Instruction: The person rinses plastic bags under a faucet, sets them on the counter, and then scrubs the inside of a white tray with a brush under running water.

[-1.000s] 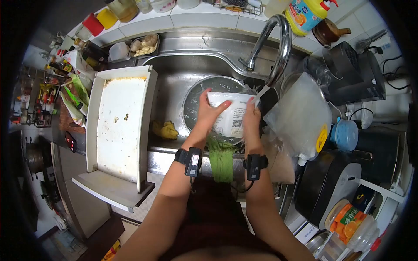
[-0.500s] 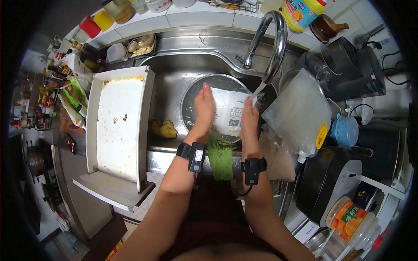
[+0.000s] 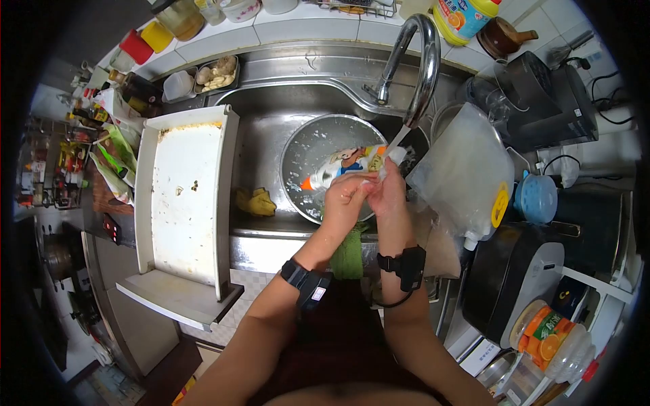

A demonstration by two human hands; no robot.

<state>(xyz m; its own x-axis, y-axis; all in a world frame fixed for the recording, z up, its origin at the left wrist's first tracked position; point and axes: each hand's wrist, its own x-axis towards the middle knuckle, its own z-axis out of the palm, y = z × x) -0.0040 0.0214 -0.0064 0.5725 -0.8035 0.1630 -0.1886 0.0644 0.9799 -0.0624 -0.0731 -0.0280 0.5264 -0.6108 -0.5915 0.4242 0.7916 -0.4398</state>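
Observation:
Water runs from the curved faucet [image 3: 430, 74] onto a colourful printed package [image 3: 352, 161] with an orange tip, which lies over the round metal basin [image 3: 305, 145] in the sink. My left hand [image 3: 347, 197] is at the package's near edge with its fingers bent together. Close against it, on the right, my right hand [image 3: 388, 189] has its fingers curled at the package's right end, under the stream. A green cloth [image 3: 349, 257] hangs over the sink's front edge below my hands.
A dirty white drawer [image 3: 184, 196] lies across the left of the sink [image 3: 261, 128], beside a yellow cloth [image 3: 257, 201]. On the right are a clear plastic pouch [image 3: 464, 169] and a black appliance [image 3: 508, 284]. Bottles and jars line the back ledge.
The package has turned from its white text side to its colourful side. My left hand has moved right and nearer to me, close to my right hand.

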